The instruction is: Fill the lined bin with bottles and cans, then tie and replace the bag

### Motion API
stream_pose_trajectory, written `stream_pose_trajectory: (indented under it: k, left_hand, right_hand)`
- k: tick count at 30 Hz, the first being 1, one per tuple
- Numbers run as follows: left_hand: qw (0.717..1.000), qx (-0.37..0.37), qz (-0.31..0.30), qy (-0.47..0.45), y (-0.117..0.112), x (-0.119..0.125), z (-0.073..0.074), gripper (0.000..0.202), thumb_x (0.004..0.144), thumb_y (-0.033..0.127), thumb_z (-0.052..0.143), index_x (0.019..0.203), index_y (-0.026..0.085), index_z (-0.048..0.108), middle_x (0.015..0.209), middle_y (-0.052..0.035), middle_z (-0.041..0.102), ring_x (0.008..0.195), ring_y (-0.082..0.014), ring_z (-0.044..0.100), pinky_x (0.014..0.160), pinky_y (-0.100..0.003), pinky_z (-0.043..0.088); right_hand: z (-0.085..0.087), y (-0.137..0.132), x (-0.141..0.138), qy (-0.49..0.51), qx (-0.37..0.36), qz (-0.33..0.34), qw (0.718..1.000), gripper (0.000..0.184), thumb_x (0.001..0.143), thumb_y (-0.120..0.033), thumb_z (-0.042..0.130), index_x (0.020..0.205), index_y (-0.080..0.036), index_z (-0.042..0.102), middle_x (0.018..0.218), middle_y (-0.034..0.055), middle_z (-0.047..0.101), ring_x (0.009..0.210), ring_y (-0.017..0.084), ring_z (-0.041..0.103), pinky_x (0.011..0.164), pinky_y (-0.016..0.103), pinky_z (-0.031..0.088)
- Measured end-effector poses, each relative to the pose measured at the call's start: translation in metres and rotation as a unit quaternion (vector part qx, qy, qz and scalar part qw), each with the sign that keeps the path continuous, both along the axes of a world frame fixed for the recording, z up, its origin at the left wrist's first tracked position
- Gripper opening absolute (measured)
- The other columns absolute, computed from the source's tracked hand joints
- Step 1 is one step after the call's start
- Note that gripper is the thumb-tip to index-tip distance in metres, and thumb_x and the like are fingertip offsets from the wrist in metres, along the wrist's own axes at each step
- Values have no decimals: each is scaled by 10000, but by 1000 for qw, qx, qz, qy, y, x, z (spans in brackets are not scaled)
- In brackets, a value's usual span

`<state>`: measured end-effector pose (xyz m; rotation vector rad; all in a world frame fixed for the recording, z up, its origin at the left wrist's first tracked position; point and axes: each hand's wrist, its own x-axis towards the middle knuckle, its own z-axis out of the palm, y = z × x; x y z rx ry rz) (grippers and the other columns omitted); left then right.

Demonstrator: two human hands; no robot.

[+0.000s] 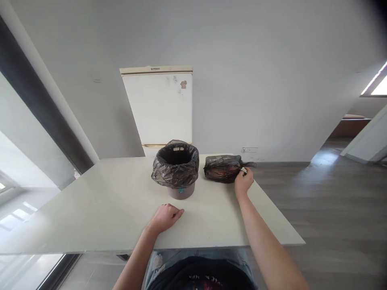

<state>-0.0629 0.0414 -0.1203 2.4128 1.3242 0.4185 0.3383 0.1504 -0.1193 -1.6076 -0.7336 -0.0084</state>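
The right hand [243, 180] reaches far out over the table [90, 201] and pinches the knotted neck of a tied black garbage bag [223, 168], thumb and fingers closed on the twisted plastic at the bag's near-right end. The full bag lies on its side on the table, its bulk stretching away to the left of that hand, something brownish showing dimly through the thin plastic. The loose tail of the knot sticks out just past the fingers, toward the table's right edge.

The left hand [166, 216] lies close to the body, palm down on the table with the fingers loosely curled under, holding nothing. Just beyond its knuckles stands a small trash bin [181, 190] lined with a black bin liner [175, 165], whose edge is folded out and down over the rim, hiding most of the bin; only the greyish base shows below. The bin's mouth is open upward. It stands to the left of the right hand, with the tied bag just beside it, a narrow gap between the two.

Behind the bin, well beyond both hands, a white refrigerator [161, 106] stands against the wall.
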Motion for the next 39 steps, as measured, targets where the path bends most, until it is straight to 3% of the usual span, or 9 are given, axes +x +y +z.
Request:
stream_pose_trajectory:
  k: [8,12,15,22,25,28,32,36,39]
  left_hand:
    - [1000,-9,11,-14,2,0,-1,599,1049,550,362,552,217,336,521,12,326,495,-148,234,598,-331,171]
    - [1000,-12,12,-9,2,0,-1,598,1045,568,353,562,217,327,527,12,316,499,-150,235,602,-331,167]
    - [1000,-11,8,-5,1,0,1,595,1048,570,340,570,217,329,535,12,323,505,-152,256,608,-326,170]
    - [1000,-11,12,-14,-1,0,3,568,1043,524,386,571,215,314,546,22,291,516,-143,211,604,-330,166]
    - [1000,-19,8,-16,-2,0,5,553,1050,532,361,603,216,284,554,23,284,514,-143,220,600,-327,180]
    - [1000,-21,5,-17,-4,1,7,538,1054,541,340,630,215,276,561,19,311,517,-147,249,598,-321,194]
    - [999,-12,14,-29,-5,2,8,542,1047,544,347,616,217,317,560,9,352,520,-154,284,600,-319,195]
    - [998,7,17,-60,-3,5,7,519,1047,509,370,619,216,373,580,17,387,541,-150,322,608,-306,212]
    - [994,25,28,-100,-4,15,9,491,1052,487,384,644,215,398,602,31,382,569,-142,324,612,-294,232]
  right_hand:
    - [-29,18,15,21,-65,75,995,765,697,-341,531,1425,-111,592,1048,156,755,968,315,678,902,415,503]
    - [-27,14,10,10,-87,103,991,565,641,-367,575,1129,-150,756,861,120,742,837,323,661,814,412,500]
    - [-19,6,5,4,-79,109,991,368,653,-392,569,883,-175,757,761,107,714,779,315,635,766,401,486]
    - [13,-19,-10,-23,8,79,997,271,750,-342,528,913,-186,678,811,84,694,771,254,595,756,356,467]
    - [34,-36,-17,-37,56,51,996,201,796,-330,522,902,-187,615,793,62,636,745,226,567,748,347,466]
    - [59,-63,-22,-72,125,11,989,193,866,-328,535,992,-187,576,905,75,623,827,226,594,801,357,484]
    - [95,-108,-21,-265,241,-27,933,135,857,-264,618,971,-203,580,886,83,624,839,256,622,815,408,511]
    - [120,-139,-23,-390,267,37,880,145,829,-179,646,944,-226,571,874,63,635,794,237,605,773,391,517]
    - [128,-146,-33,-411,278,92,863,190,825,-120,649,955,-234,571,867,46,637,765,221,586,738,370,502]
